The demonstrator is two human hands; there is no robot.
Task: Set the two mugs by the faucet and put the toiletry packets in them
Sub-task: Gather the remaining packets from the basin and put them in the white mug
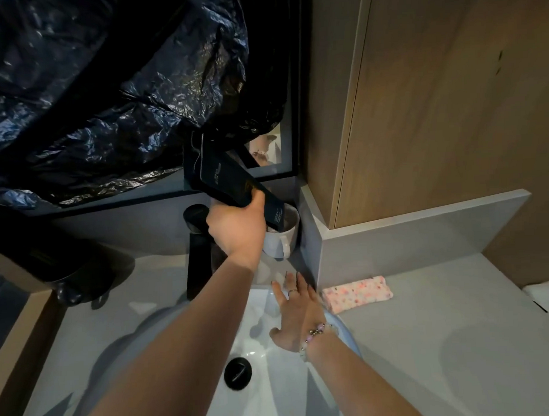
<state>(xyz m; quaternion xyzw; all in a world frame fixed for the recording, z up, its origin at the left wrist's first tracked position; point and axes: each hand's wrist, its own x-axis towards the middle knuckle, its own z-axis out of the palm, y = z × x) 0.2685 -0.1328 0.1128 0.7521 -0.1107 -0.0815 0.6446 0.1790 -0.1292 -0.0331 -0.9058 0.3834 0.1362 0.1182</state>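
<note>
— What do we see of the packets?

— Dark, flat packets [232, 181] with small pale print, fanned in our left hand [236, 231]. Their lower end dips inside the white mug [282, 237], which stands at the back of the bench [426, 327], in the corner just beside the black faucet [198, 254], its handle turned toward us. We can make out only one mug.

— And the fingers?

— The left fingers are curled tight round the packets, thumb side up. Our right hand [297, 316] is spread flat with its fingers [290, 283] nearly straight, holding nothing — it lies over the far rim of the white sink [273, 379]; we cannot tell whether it touches. A bead bracelet [315, 334] circles that wrist.

— Anything else nearby?

— A pink speckled sponge [357, 293] lies on the bench to the right.
</note>
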